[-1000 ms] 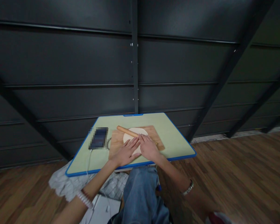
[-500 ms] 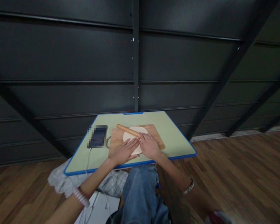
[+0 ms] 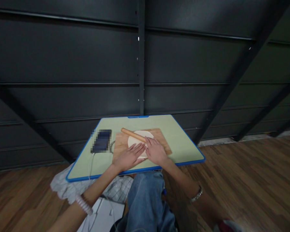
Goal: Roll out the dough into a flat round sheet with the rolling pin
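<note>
Two hands lie flat on a pale round of dough [image 3: 139, 139], which sits on a wooden cutting board [image 3: 164, 145] near the middle of the tabletop [image 3: 181, 141]. The left hand [image 3: 129, 157] rests palm down over the near left part of the round, fingers stretched out and close together, nothing clasped in its grip. The right hand [image 3: 156, 150] lies just beside it, also palm down and spread open, its fingertips reaching the near end of a wooden rolling pin [image 3: 133, 135]. The two hands touch or nearly touch along their inner edges. The rolling pin lies slantwise across the far left part of the dough, its far end sticking out past the round over the board.

Left of the board, close to its edge, a dark phone [image 3: 101, 141] lies flat on the pale green tabletop; its screen is blurred out, so nothing on it can be read. A white cable [image 3: 90, 164] runs from the phone toward the near blue edge and down. The left wrist wears a pale coiled band [image 3: 83, 204], the right a metal watch [image 3: 197, 194]. Below the tabletop show a knee in blue jeans [image 3: 146, 199], some checked cloth [image 3: 116, 190] and a wooden floor [image 3: 251, 180]. Behind stands a dark panelled wall [image 3: 62, 58].
</note>
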The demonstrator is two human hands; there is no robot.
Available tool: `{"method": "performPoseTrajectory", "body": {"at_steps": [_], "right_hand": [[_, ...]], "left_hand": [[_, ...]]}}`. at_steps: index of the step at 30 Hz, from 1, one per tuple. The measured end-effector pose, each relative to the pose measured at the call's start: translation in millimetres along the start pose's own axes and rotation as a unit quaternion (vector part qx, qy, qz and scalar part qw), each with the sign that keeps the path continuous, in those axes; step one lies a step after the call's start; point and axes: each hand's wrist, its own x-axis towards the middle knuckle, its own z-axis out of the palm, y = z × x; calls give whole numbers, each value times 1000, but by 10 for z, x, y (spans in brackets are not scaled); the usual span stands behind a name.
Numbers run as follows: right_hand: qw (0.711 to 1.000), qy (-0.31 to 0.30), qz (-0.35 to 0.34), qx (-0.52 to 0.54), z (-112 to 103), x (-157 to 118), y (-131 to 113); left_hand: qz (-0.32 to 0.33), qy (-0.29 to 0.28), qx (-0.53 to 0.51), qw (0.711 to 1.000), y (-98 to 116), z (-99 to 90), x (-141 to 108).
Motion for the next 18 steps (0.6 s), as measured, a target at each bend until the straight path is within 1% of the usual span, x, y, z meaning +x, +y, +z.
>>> {"method": "performPoseTrajectory", "body": {"at_steps": [4,8,15,18], "right_hand": [[1000,1,2,1,-1,-8,-5],[1000,0,3,-1,12,-11,-7],[1000,7,-1,-6,25,-15,-10],[1000,8,-5,-4,29,-17,-11]], "left_hand": [[11,52,40,998,57,15,-25],[40,108,61,991,78,2,-74],[71,163,56,982,51,-40,-138],[86,162,63,981,51,-52,-151]]}}
